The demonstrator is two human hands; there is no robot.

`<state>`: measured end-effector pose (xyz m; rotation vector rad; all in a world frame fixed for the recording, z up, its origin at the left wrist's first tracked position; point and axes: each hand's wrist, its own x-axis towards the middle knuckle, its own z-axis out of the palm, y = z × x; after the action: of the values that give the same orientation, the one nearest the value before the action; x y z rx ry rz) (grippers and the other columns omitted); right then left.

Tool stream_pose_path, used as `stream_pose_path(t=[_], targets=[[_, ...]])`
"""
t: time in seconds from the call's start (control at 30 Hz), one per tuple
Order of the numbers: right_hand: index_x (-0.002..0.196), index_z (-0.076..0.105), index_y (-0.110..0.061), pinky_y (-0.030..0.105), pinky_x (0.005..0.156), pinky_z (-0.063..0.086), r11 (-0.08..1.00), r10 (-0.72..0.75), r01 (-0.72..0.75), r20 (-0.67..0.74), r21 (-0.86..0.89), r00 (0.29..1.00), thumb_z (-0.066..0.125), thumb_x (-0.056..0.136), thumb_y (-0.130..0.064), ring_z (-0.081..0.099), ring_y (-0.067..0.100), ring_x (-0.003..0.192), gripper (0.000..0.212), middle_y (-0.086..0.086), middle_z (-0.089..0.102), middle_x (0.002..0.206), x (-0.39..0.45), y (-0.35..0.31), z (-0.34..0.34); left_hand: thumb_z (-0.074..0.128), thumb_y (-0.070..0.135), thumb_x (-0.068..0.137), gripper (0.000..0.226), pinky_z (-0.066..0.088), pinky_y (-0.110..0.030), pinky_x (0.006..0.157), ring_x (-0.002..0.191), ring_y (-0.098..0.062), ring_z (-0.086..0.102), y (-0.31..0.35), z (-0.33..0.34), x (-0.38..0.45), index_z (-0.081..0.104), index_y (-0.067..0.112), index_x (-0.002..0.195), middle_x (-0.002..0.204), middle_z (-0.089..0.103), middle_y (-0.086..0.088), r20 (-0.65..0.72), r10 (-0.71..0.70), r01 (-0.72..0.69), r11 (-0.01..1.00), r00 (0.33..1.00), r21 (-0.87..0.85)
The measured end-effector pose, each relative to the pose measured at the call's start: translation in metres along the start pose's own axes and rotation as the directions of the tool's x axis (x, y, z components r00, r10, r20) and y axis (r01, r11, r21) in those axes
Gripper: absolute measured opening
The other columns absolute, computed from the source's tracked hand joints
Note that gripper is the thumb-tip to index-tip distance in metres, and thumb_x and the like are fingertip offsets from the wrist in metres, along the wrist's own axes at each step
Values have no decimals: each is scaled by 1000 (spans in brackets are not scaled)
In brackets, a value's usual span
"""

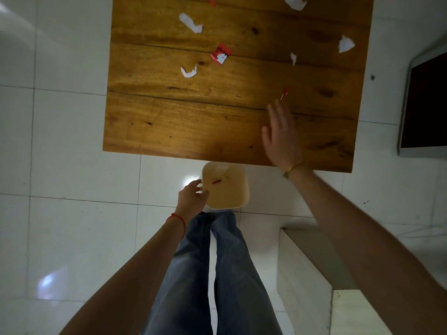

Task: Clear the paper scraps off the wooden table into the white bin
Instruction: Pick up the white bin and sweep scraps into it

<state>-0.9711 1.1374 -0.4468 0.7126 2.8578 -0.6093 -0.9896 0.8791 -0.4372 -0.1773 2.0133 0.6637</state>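
Left hand (192, 197) on scrap-holding white bin (243, 187)

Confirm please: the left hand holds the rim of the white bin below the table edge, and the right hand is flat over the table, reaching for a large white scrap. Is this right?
Not quite. In the head view, the right hand reaches toward a small red scrap, not a large white one. The left hand does hold the white bin at its rim, below the table edge.

Left hand (192, 198) low, fingers curled in grip; right hand (281, 136) extended, fingers spread flat.
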Motion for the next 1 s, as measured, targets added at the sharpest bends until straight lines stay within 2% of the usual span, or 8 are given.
stream_pose_path(t=[0.1,0.23,0.37,0.47,0.53,0.6,0.73,1.0], targets=[[150,13,-9,44,119,11,989,130,-127,34,-81,991,32,100,-32,4,28,147,59,11,8,159,38,25,-11,51,21,90,46,48,-38,97,113,-27,61,3,6,4,47,12,134,129,61,-11,7,1,-2,1000,1000,14],[151,12,-10,40,120,7,991,127,-117,168,-68,978,31,100,-35,3,25,147,59,9,5,160,58,31,-7,51,24,91,46,47,-38,98,114,-27,61,7,12,9,47,11,135,130,60,-10,16,11,-11,999,1000,34],[150,16,-13,41,120,10,995,-85,93,227,-25,970,32,100,-34,2,20,147,57,6,9,160,24,7,7,51,25,91,46,46,-39,99,117,-28,60,11,14,11,47,10,135,131,59,-11,16,6,-7,999,1000,33],[149,17,-17,43,120,11,958,-263,286,306,-33,915,29,100,-34,1,18,147,53,1,11,159,-33,-16,26,53,25,89,49,46,-40,99,117,-28,59,10,13,8,47,10,135,131,60,-11,24,-21,21,1000,1000,14],[147,24,-15,40,120,7,919,-377,392,344,27,860,29,100,-32,9,21,146,50,4,20,157,-72,-29,37,55,24,88,50,46,-39,99,117,-28,59,9,11,6,47,10,135,131,60,-12,26,-39,39,999,999,-1],[143,35,-10,39,119,14,898,-432,435,323,68,842,35,100,-28,26,25,142,47,9,37,150,-103,-38,44,56,23,88,49,46,-39,99,116,-28,60,6,8,1,47,10,135,130,60,-12,24,-52,52,998,998,-23],[134,48,-9,43,107,39,959,-264,232,209,165,942,44,98,-26,45,27,127,40,11,52,135,-129,-51,40,57,22,87,48,47,-37,96,115,-27,60,0,1,-14,48,11,133,129,61,-12,12,-48,48,998,999,-30],[127,52,-6,37,99,46,964,26,-26,7,264,1000,54,94,-16,50,26,119,35,13,56,126,-166,-62,-20,54,18,88,44,48,-37,95,113,-27,60,16,-34,-81,50,10,132,126,63,-13,-24,74,-73,997,997,29]])
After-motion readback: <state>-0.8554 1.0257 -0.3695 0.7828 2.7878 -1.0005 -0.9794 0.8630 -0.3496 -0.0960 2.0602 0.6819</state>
